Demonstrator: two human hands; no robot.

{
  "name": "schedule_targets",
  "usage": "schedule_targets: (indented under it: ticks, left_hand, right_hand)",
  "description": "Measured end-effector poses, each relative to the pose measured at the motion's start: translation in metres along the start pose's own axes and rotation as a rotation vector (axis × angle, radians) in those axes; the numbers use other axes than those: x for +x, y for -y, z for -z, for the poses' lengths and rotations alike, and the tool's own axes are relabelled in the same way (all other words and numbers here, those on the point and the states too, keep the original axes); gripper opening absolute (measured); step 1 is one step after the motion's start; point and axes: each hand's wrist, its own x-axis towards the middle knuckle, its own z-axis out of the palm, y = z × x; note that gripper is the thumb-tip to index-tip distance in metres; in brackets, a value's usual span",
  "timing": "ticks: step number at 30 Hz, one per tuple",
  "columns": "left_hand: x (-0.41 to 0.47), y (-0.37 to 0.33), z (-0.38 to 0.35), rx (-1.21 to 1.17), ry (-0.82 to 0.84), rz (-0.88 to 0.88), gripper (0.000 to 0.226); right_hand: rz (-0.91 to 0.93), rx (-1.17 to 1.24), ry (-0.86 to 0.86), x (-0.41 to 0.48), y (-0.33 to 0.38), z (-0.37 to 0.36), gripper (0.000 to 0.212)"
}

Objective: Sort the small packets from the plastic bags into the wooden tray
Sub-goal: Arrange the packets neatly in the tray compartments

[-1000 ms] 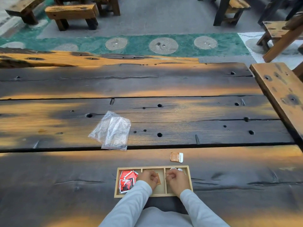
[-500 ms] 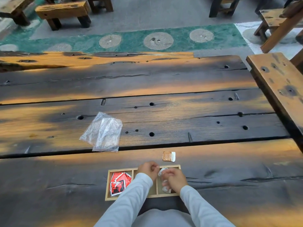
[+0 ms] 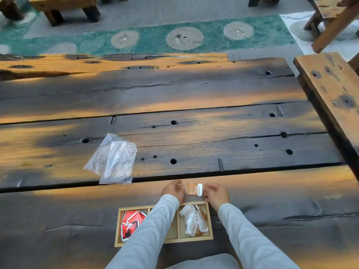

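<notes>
Orange square packet (image 3: 193,189) — white strip at right

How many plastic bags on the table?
2. The rear bag and the front bag overlap on the table, beyond the wooden tray's left end. Others underneath could be hidden.

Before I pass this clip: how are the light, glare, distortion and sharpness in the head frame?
Head view, light: warm orange patches across the dark table. Head view, glare: mild sheen on the plastic bags. Head view, distortion: plank edges bow toward the borders. Head view, sharpness: the packet between the left hand and right hand is soft, its print unreadable.
</notes>
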Motion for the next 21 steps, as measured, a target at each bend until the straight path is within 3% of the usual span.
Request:
schedule_targets:
  ticks: [3,9,15,21]
  left_hand:
    - [0.008,-0.003,-0.007,-0.002,0.022,0.02,0.037]
    - [0.016,-0.007,-0.018,-0.059,0.044,0.125,0.033]
    - [0.047,0.012,-0.035,-0.237,0.102,0.236,0.025]
    - [0.033,-0.009,-0.018,-0.292,0.136,0.285,0.021]
  right_hand:
    - [-0.056,-0.054,0.012,0.005,0.009,-0.003,0.037]
    - [-0.1,-0.167,0.023,-0.004,0.035,-0.014,0.044]
    - [-0.098,-0.211,0.014,0.003,0.03,-0.026,0.019]
    - [-0.071,-0.246,-0.031,-0.002,0.035,-0.027,0.015]
